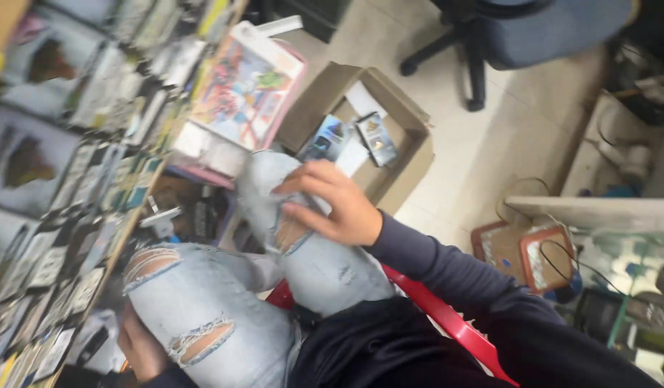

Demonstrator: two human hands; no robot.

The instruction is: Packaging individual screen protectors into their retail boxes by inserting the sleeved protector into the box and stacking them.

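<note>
Right now your right hand (pixel 332 205) rests on your right knee (pixel 303 237), fingers loosely curled and laid over the pale blue ripped jeans, gripping nothing but the denim beneath. Your left hand (pixel 138 348) sits low at the frame's bottom edge, tucked under the left knee (pixel 195 309) against the torn fabric; you cannot tell whether its fingers are spread or curled. You are seated on a red plastic chair (pixel 447 320), its edge showing beside your dark sleeve. Just beyond the right knee stands an open cardboard box (pixel 404 136) with small packaged items (pixel 375 140) inside. A colourful flat box (pixel 245 86) leans against the shelves (pixel 80 179) of packets on your left. An office chair base (pixel 468 57) stands farther off on the tiled floor.
</note>
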